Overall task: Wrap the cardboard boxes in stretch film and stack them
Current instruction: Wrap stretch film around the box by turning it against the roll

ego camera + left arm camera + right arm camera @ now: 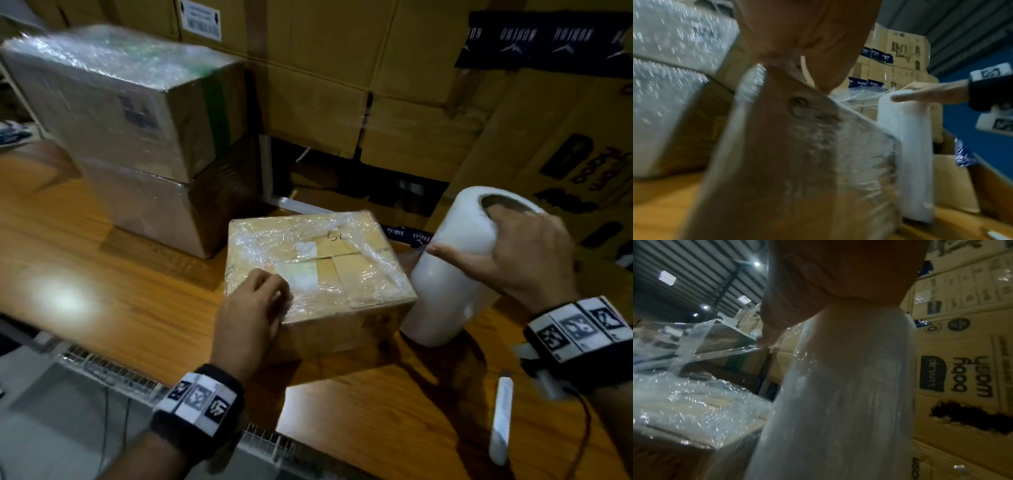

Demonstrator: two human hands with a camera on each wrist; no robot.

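A wall of big cartons (342, 85) closes off the back of the wooden table (102, 274), and at the table's far left two wrapped boxes (137, 137) sit one on the other, likely the start of the stack the task asks for. Nearer, in the middle, lies the small box (318, 270) now being wrapped: film covers its top and part of its sides. The roll of film (452, 274) stands upright just beside its right side, with a sheet of film stretched from roll to box, so a turn seems under way. The right hand (513, 253) grips the roll at the top, fingers hooked into the core and thumb on the outside, probably to steer and brake it. The left hand (253, 308) rests with curled fingers on the box's near-left corner, seemingly pinning it; whether it pinches film I cannot tell. A small white cutter-like tool (501, 421) lies near the table's front edge.
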